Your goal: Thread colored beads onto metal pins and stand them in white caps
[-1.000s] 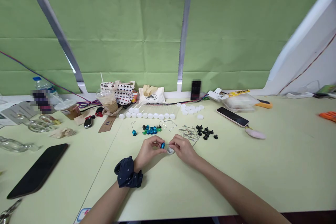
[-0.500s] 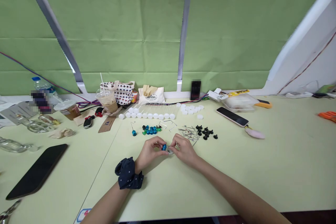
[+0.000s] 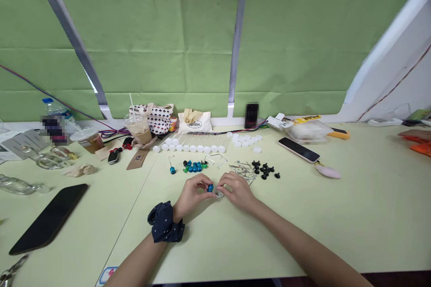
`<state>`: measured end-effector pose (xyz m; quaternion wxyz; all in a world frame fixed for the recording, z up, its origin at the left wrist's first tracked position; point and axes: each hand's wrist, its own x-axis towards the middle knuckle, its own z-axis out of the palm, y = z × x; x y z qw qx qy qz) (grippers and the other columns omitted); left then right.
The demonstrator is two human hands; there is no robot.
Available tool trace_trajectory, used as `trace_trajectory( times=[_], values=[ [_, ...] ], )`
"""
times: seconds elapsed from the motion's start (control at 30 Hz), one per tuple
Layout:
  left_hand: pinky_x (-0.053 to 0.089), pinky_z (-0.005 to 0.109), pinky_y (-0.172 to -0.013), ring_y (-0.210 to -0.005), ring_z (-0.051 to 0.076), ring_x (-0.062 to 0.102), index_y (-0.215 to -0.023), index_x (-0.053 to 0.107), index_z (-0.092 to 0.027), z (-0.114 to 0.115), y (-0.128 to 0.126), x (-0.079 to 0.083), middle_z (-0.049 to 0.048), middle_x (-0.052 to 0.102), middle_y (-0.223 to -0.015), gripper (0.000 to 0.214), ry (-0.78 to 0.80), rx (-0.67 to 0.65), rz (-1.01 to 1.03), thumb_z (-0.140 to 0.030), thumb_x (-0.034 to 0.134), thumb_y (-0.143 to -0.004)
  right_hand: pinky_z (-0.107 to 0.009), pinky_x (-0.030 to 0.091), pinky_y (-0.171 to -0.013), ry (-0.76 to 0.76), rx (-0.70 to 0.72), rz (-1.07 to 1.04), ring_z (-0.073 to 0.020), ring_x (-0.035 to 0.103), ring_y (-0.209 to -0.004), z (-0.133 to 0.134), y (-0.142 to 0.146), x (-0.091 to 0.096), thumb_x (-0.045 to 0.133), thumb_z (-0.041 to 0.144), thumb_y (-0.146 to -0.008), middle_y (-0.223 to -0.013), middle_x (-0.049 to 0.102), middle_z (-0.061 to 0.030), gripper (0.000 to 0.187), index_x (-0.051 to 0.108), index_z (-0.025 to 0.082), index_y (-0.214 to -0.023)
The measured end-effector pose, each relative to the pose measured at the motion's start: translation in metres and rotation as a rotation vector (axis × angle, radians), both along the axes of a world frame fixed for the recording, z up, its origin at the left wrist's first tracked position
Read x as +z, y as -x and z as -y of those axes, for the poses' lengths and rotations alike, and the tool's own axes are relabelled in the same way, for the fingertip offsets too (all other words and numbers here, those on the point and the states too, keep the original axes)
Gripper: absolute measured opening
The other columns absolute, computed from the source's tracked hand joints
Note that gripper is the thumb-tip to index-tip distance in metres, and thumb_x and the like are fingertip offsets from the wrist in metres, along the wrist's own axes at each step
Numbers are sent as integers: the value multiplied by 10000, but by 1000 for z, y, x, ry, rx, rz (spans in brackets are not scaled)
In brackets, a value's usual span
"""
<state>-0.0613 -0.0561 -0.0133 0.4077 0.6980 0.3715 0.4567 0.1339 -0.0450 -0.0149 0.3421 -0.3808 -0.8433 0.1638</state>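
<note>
My left hand, with a dark scrunchie on its wrist, pinches a small blue bead at the table's middle. My right hand is closed right beside it, fingertips touching a small silvery round piece just under the bead. A cluster of blue and green beads lies just beyond the hands. One blue bead on a wire hook rests to their left. Bent wire pins and black beads lie beyond my right hand.
A row of white caps and more caps lie further back. A black phone rests front left, another phone back right. Iced drink cup, small bags, keys and bottles crowd the left.
My hands stay together over the same spot; the fingers shifted slightly around the blue bead and silvery piece. Something brown has entered at the far right edge.
</note>
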Motion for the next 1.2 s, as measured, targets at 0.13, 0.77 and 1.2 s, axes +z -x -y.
trace_trajectory(
  times=[0.13,0.77,1.2],
  values=[
    [488,308,-675,-777,175,575,-822,629,-153,0,0,1,67,604,-855,268,-17,11,-8,-312,749,-642,-298,384,-707,15,23,51,-172,479,-784,1,1,2,461,259,-899,-820,623,-34,192,616,205,-799],
    [469,300,-704,-757,172,581,-837,646,-185,-11,8,-14,44,643,-844,181,-58,236,-160,-268,679,-680,-274,391,-698,82,-141,22,-160,526,-795,-8,-5,-4,502,199,-841,-816,577,-25,100,555,192,-756],
    [431,262,-582,-610,147,559,-859,640,-172,-18,12,-24,2,597,-665,198,44,269,-217,-257,635,-680,-246,335,-601,144,-369,253,-152,542,-763,-21,-14,-21,527,190,-808,-821,596,-25,85,594,192,-755]
  ],
)
